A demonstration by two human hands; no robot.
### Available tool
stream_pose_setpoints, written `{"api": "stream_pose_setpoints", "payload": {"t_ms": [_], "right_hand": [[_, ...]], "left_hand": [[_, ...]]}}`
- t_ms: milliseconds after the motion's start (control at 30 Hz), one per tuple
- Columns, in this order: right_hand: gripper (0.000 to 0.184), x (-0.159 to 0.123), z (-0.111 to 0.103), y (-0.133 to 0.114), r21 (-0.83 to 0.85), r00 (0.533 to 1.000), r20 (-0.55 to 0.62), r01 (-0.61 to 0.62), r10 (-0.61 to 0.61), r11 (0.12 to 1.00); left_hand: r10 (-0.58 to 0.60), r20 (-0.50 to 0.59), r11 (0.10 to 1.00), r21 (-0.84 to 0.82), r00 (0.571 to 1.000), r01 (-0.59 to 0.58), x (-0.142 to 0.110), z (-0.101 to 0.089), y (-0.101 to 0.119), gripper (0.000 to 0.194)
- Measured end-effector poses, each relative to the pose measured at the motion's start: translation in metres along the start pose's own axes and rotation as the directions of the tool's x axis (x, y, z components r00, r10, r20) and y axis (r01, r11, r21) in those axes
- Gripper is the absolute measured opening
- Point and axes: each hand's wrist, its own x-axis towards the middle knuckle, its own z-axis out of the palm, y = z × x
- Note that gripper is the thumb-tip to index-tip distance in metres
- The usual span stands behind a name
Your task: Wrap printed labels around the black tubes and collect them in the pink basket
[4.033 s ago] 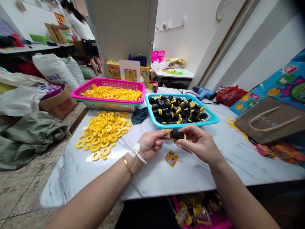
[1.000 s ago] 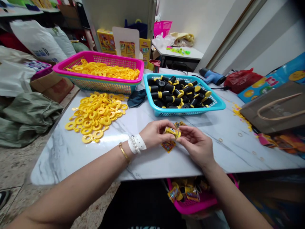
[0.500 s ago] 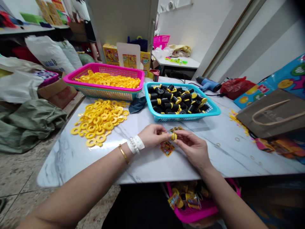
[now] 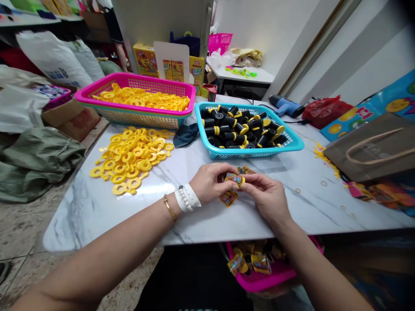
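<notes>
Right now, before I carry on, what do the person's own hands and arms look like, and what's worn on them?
Both the left hand and right hand are ungloved, and no sleeves show on the forearms. The left wrist wears a white band with a string of pale beads, plus a thin gold-coloured bangle nearer the elbow. Nothing shows on the right wrist.

From my feed I see a smooth, glossy, marble-patterned tabletop (image 4: 97, 226). The yellow rings (image 4: 131, 153) look like shiny plastic, the blue basket (image 4: 256, 151) smooth plastic, the held printed cylinder (image 4: 232, 178) slick-faced, the bracelet (image 4: 169, 208) polished metal, the brown bag (image 4: 369, 164) matt paper, the red bag (image 4: 327, 112) crinkled plastic film.
</notes>
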Motion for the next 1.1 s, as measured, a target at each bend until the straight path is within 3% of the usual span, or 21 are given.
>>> {"api": "stream_pose_setpoints", "payload": {"t_ms": [67,167,333,467,600,767,867,933,1067,1100], "right_hand": [[0.028,0.000,0.001,-0.001,-0.024,1.000,0.013,0.014,-0.013,1.000],[0.030,0.003,0.000,-0.001,0.057,0.992,0.102,-0.083,0.077,0.995],[0.042,0.003,-0.005,-0.005,0.044,0.969,0.232,-0.098,0.085,0.994],[0.031,-0.002,-0.006,-0.004,0.051,0.977,0.205,-0.077,0.065,0.996],[0.026,0.000,-0.009,0.000,0.052,0.979,0.203,-0.030,0.019,0.998],[0.019,-0.001,-0.010,-0.006,-0.039,0.963,0.160,0.227,-0.219,0.973],[0.017,-0.018,-0.004,-0.012,-0.082,0.955,0.181,0.252,-0.234,0.964],[0.016,-0.036,0.000,-0.016,-0.214,0.952,0.177,0.285,-0.250,0.934],[0.007,-0.072,-0.001,-0.030,-0.456,0.940,0.083,0.331,-0.331,0.826],[0.011,-0.081,-0.006,-0.034,-0.471,0.941,0.070,0.323,-0.330,0.821]], "left_hand": [[-0.057,0.016,0.998,-0.036,0.998,0.058,0.001,0.002,-0.003,0.022],[-0.144,0.098,0.967,-0.195,0.985,0.161,0.003,0.004,-0.007,0.026],[-0.309,0.320,0.820,-0.388,0.896,0.421,0.007,0.001,-0.009,0.048],[-0.330,0.376,0.733,-0.476,0.866,0.486,0.006,0.001,-0.010,0.059],[-0.274,0.441,0.649,-0.571,0.854,0.503,0.004,0.002,-0.011,0.059],[-0.356,0.484,0.626,-0.511,0.799,0.589,0.004,0.007,-0.009,0.059],[-0.414,0.495,0.635,-0.444,0.764,0.632,0.000,0.013,-0.004,0.061],[-0.408,0.523,0.651,-0.409,0.749,0.640,-0.003,0.019,0.000,0.060],[-0.358,0.612,0.663,-0.365,0.706,0.653,-0.007,0.025,0.008,0.059],[-0.378,0.585,0.664,-0.368,0.718,0.651,-0.006,0.024,0.010,0.058]]}}
